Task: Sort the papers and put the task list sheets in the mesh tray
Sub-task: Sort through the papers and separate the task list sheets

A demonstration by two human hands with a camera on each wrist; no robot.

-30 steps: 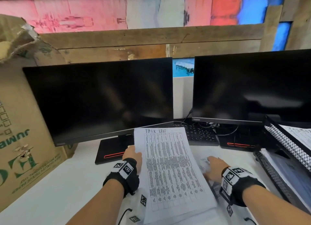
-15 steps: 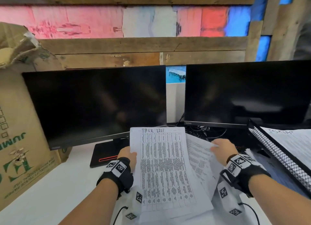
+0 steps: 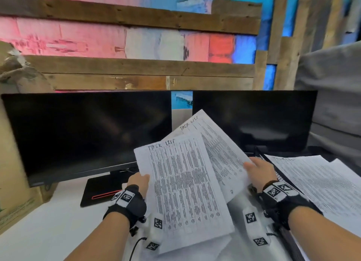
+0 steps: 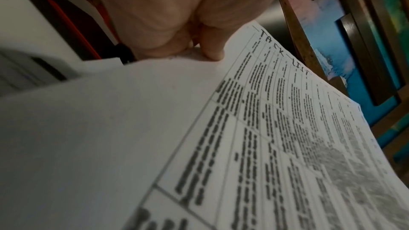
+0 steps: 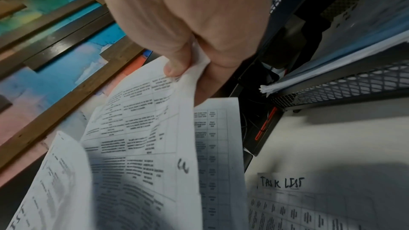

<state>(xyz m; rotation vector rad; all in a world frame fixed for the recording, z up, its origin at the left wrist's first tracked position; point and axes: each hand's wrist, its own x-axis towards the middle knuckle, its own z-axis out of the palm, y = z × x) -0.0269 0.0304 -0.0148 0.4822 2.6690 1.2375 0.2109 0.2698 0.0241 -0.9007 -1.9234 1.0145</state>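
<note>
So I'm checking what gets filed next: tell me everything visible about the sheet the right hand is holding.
The sheet in the right hand is white printer paper carrying a ruled table of small type, with "TASK LIST" handwritten at its top and a small pen mark near its lower edge. The right hand pinches its right edge, thumb on the printed face. It is raised off the desk, tilted right, partly behind the sheet in the left hand, near the mesh tray.

dim wrist views, motion-blurred print; head view brighter, edges bowed.
</note>
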